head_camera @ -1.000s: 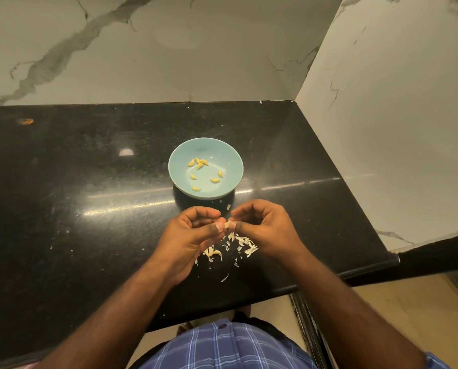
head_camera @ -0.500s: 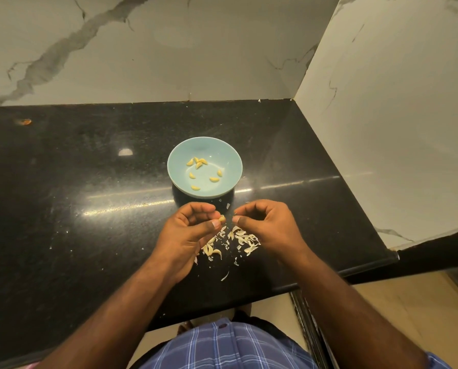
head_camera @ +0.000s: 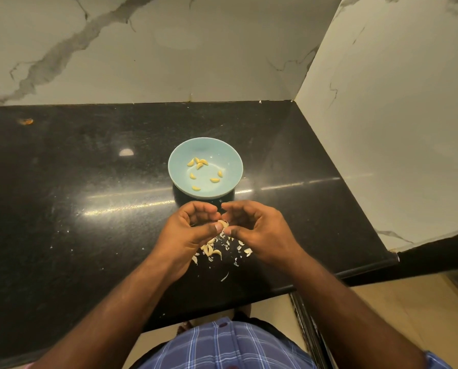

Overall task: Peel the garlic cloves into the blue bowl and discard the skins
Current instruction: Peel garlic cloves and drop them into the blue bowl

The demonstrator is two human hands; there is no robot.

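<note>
**Clove pinched between both hands, bowl just ahead**

Marble walls corner a black surface (head_camera: 89, 182), where I see the blue bowl (head_camera: 229, 158) with seven peeled cloves. Near its front rim my left hand (head_camera: 187, 230) and right hand (head_camera: 259, 230) meet, each narrow grip pinching one garlic clove (head_camera: 223, 223) above the skins (head_camera: 214, 249). I judge both hands equally near; the bowl lies straight ahead.

Garlic clove pinched between my two hands, over the black counter.

My left hand (head_camera: 193, 230) and right hand (head_camera: 254, 230) meet fingertip to fingertip on one garlic clove (head_camera: 223, 224). Loose skins (head_camera: 217, 249) lie scattered on the counter (head_camera: 76, 209) just beneath. The blue bowl (head_camera: 229, 158) stands just beyond my hands, holding seven peeled cloves (head_camera: 199, 164).
</note>
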